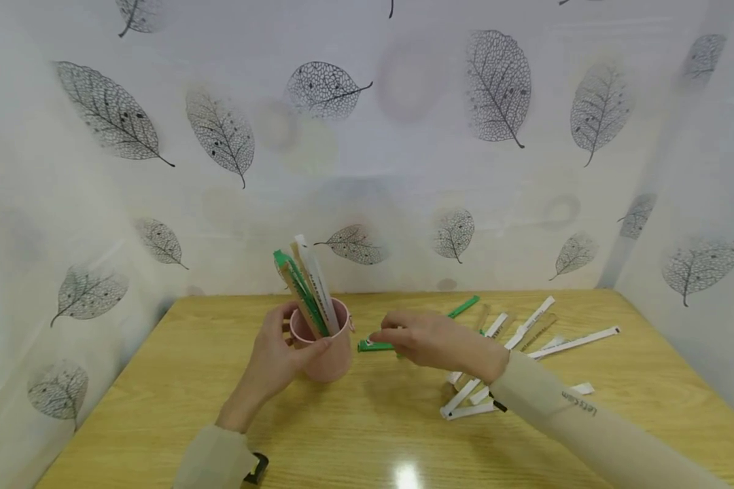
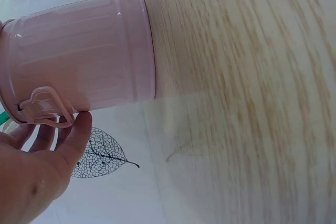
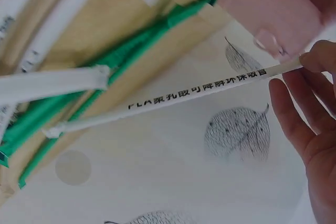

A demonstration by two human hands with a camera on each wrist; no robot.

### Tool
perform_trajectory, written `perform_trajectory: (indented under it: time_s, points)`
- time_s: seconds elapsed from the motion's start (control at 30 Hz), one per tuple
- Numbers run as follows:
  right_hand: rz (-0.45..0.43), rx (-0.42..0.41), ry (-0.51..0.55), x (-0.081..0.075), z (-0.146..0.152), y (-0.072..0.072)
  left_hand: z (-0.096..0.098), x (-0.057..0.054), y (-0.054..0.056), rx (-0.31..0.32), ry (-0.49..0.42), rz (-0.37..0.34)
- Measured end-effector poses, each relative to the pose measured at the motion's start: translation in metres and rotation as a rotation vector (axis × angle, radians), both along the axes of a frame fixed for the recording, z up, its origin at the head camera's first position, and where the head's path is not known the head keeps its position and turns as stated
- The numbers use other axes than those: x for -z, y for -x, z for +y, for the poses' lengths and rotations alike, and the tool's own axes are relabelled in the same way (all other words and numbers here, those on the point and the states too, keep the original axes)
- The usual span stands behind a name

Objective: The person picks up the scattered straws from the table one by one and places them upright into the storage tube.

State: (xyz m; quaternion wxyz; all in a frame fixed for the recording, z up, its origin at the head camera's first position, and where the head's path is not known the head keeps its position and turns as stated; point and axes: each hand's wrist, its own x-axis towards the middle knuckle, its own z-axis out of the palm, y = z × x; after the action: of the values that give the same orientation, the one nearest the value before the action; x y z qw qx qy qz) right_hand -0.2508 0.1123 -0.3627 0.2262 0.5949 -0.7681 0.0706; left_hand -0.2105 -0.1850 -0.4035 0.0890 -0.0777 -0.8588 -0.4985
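My left hand (image 1: pixel 272 363) holds a small pink metal bucket (image 1: pixel 332 360) by its left side, thumb along the front rim. Green, white and brown paper-wrapped straws (image 1: pixel 308 292) lean upright inside it. In the left wrist view the bucket's wire handle (image 2: pixel 52 100) hangs beside the fingers. My right hand (image 1: pixel 437 339) is right of the bucket, over the table. In the right wrist view it pinches one end of a white paper-wrapped straw (image 3: pixel 194 92) with printed black characters. The head view mostly hides that straw.
Several white, brown and green wrapped straws (image 1: pixel 578 343) lie spread on the wooden table (image 1: pixel 159 401) under and beyond my right forearm. A green wrapped straw (image 1: pixel 376 346) lies between bucket and right hand. A leaf-patterned white curtain (image 1: pixel 397 170) stands along the table's back and sides.
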Motion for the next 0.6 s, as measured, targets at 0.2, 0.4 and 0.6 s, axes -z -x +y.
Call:
perform_trajectory:
  time_s: [0.2, 0.4, 0.6]
  points:
    - [-0.075, -0.121, 0.272, -0.023, -0.002, 0.015, 0.000, 0.000, -0.001, 0.007, -0.007, 0.004]
    - [-0.214, -0.137, 0.553, -0.044, -0.003, 0.024, 0.000, 0.001, 0.000, 0.001, 0.005, 0.014]
    - [-0.332, -0.113, 0.713, -0.063, -0.008, 0.024, -0.002, 0.001, 0.000, 0.000, 0.011, 0.021]
